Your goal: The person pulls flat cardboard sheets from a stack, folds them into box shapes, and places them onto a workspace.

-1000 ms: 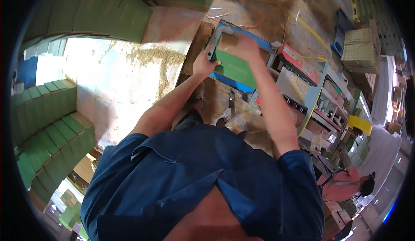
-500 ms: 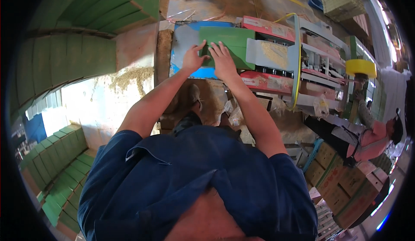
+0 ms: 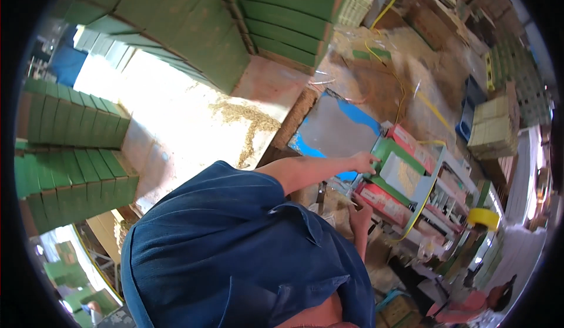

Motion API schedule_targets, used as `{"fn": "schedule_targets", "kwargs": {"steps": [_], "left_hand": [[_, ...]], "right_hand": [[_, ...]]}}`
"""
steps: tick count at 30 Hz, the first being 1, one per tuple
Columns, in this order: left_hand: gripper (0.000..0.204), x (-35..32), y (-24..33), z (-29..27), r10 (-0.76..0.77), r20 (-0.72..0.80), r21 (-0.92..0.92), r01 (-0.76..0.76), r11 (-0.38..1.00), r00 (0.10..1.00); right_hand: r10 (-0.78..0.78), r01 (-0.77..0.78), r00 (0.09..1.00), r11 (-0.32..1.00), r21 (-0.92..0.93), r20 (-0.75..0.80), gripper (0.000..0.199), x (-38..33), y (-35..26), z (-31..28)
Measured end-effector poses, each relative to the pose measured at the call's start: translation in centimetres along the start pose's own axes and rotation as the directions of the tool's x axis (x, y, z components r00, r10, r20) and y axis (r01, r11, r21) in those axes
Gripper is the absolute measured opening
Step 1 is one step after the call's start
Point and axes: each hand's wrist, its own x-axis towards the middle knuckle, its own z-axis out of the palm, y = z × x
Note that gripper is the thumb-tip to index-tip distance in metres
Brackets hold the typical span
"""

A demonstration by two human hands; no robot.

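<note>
A flat green carton (image 3: 385,151) lies in the carton-sealing machine (image 3: 429,181), between its two red side rails and partly under a grey plate (image 3: 400,174). My left hand (image 3: 365,162) reaches across to the near end of the carton, fingers stretched out against it and holding nothing. Beside the closer red rail (image 3: 383,203) is my right hand (image 3: 359,213), lower than the left; its fingers look loosely apart, with nothing seen in them. The worn blue and grey feed table (image 3: 341,129) adjoins the machine.
Stacks of green cartons (image 3: 176,28) rise at the upper left, with more (image 3: 76,175) at the left. Sawdust-like debris (image 3: 249,122) lies on the pale floor. A yellow tape roll (image 3: 483,217) sits on the machine. Another person (image 3: 470,307) is at the lower right.
The green carton has moved off the feed table into the machine. My view and body have turned left. My hands have separated, the right dropping beside the near rail.
</note>
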Motion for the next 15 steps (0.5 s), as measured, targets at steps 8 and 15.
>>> {"fn": "schedule_targets", "kwargs": {"steps": [8, 15], "left_hand": [[0.065, -11.0, -0.6, -17.6, -0.262, -0.012, -0.852, 0.128, 0.508, 0.965], [0.070, -13.3, 6.3, -30.5, -0.201, -0.329, -0.847, -0.195, 0.494, 0.923]], "right_hand": [[-0.573, 0.562, 0.813, 0.819, -0.117, -0.106, 0.066, 19.4, -26.5, -2.3], [-0.644, 0.639, 0.762, 0.765, 0.081, 0.067, 0.048, 33.3, -40.4, 3.3]]}}
